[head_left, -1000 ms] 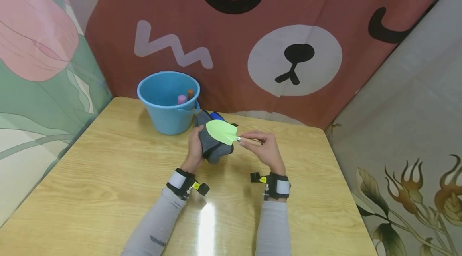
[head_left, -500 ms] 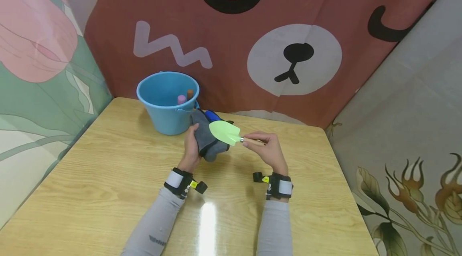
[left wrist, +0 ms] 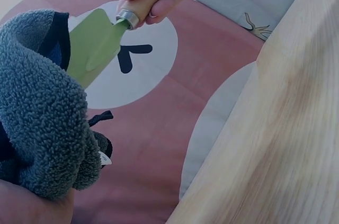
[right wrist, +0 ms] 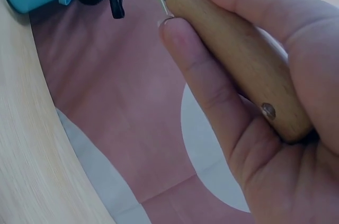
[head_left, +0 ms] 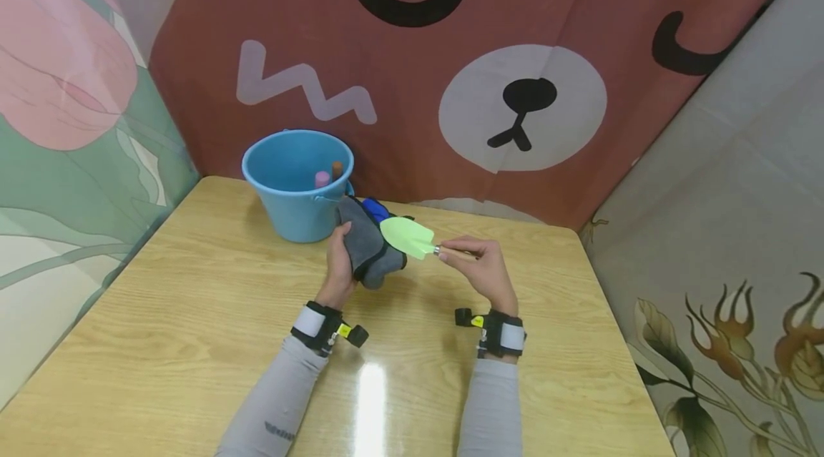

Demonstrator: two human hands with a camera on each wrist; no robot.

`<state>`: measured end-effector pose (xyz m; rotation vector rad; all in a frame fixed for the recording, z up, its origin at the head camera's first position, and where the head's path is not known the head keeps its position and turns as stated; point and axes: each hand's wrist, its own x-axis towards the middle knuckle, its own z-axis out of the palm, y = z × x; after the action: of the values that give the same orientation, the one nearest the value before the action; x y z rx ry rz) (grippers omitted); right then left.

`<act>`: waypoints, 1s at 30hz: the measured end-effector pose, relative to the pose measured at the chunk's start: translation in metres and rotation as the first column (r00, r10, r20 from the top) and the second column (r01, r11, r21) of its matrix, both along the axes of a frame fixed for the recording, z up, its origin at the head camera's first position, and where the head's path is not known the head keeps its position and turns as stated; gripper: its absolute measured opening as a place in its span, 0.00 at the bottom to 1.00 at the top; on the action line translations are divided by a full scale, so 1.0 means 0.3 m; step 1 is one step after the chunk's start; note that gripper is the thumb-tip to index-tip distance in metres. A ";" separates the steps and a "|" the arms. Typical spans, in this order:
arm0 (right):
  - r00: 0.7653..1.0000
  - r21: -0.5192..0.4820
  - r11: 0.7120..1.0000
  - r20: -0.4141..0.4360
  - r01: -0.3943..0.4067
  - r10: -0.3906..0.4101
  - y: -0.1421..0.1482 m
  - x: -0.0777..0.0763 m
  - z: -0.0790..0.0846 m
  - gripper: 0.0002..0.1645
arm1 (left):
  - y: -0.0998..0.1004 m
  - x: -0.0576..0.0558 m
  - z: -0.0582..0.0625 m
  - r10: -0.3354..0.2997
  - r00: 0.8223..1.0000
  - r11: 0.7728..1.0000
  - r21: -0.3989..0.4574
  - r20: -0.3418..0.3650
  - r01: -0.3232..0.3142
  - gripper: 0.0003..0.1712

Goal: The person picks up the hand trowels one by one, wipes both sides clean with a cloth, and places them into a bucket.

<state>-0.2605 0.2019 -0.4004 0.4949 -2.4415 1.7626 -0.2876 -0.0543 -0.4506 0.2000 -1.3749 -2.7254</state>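
Observation:
A garden trowel (head_left: 407, 237) with a light green blade and a wooden handle is pinched by my right hand (head_left: 486, 271). Thumb and fingers lie along the handle (right wrist: 228, 38) in the right wrist view. My left hand (head_left: 339, 265) grips a fleecy grey cloth (head_left: 362, 234) with black edging, held above the table. A blue part (head_left: 375, 210) shows at the cloth's far side; what it is I cannot tell. In the left wrist view the cloth partly hides the blade (left wrist: 92, 46); whether they touch is unclear.
At the back left of the wooden table (head_left: 193, 314) stands a blue bucket (head_left: 299, 217), close behind the cloth. A pink item (head_left: 322, 179) and a brown item (head_left: 337, 169) stick up inside it. Printed curtains (head_left: 450, 178) hang along the table's back and sides.
The trowel has shifted slightly right with my right hand. My left hand and the cloth have moved a little left, so less of the blade overlaps the cloth.

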 end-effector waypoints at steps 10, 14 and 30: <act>0.997 -0.018 0.998 -0.056 0.060 -0.061 0.037 -0.046 -0.076 0.14 | 0.007 0.003 -0.004 -0.007 1.000 1.000 -0.003 -0.016 0.007 0.36; 0.995 -0.044 0.996 -0.070 0.072 -0.075 0.031 -0.050 -0.074 0.15 | 0.033 0.011 -0.007 -0.021 1.000 0.999 -0.040 0.004 0.022 0.32; 0.992 -0.073 0.997 -0.127 -0.006 -0.003 -0.060 -0.003 0.008 0.14 | 0.121 0.043 -0.052 -0.148 0.989 0.968 -0.206 -0.014 0.142 0.30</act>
<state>-0.2615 0.1839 -0.3978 0.5831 -2.2830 1.7559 -0.2748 -0.0181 -0.4661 0.0467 -1.7115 -2.6595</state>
